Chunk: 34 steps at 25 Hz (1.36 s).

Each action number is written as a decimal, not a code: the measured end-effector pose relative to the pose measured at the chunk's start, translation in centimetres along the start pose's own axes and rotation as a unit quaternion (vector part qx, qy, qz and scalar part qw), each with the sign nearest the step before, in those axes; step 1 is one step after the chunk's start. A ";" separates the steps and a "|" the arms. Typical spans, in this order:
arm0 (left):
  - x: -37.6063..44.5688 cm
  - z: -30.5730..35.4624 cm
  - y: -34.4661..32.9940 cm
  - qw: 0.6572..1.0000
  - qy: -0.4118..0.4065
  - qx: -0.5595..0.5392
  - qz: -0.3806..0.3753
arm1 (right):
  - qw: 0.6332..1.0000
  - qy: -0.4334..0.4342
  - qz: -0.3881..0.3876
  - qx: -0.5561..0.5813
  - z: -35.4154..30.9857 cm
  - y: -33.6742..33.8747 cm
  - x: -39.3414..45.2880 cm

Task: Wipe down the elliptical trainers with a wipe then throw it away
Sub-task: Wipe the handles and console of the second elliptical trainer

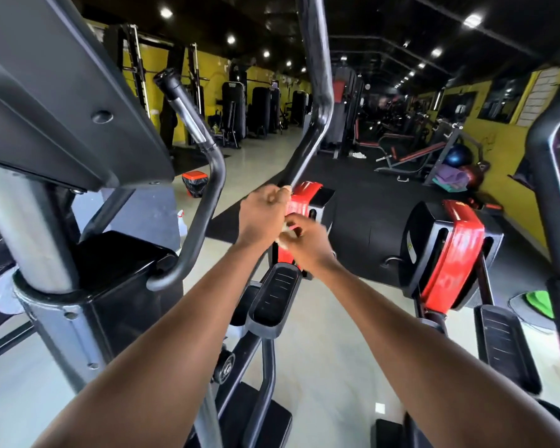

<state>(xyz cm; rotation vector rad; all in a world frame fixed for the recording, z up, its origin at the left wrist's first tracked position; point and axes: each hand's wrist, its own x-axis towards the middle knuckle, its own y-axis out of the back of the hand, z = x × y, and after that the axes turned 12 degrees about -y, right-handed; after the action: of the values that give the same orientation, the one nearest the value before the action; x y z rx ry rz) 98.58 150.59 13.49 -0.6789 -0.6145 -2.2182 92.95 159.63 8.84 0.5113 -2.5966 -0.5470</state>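
Note:
Both my arms reach forward between the elliptical trainers. A small pale wipe (285,233), blurred, sits between my hands. My left hand (264,216) has curled fingers on its upper part, and my right hand (307,245) pinches its lower part. Both hands hover in front of the near elliptical's red and black housing (307,202), just below its black swing arm (317,101). One black pedal (274,295) lies under my wrists. A second elliptical's red and black housing (450,250) stands to the right.
A bin with an orange rim and black liner (194,184) stands on the floor at left, beyond a curved grey handlebar (207,202). A spray bottle (181,221) stands near it. Weight machines and benches fill the back; a green cloth (539,302) lies at right.

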 end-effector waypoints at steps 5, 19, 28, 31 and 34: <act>0.1 1.6 -5.3 0.996 0.034 -0.058 -0.064 | 0.960 -0.177 0.102 0.194 2.1 6.1 4.7; 11.2 -7.9 -24.4 0.959 0.217 -0.168 -0.069 | 0.936 -0.221 0.020 0.275 15.7 12.2 20.7; 20.5 -15.7 -34.3 0.949 0.284 -0.138 -0.009 | 0.911 -0.294 -0.041 0.287 23.5 11.6 35.5; 23.6 -19.1 -35.8 0.945 0.299 -0.135 0.009 | 0.904 -0.311 -0.065 0.285 25.2 9.8 39.7; 27.5 -23.8 -38.2 0.936 0.312 -0.154 0.048 | 0.917 -0.304 -0.071 0.248 27.3 7.7 45.1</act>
<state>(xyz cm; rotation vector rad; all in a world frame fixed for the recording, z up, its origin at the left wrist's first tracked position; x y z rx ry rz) 46.75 146.36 4.57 -0.1149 0.0869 -2.2828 40.05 154.63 4.84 0.7993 -3.3372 -0.0703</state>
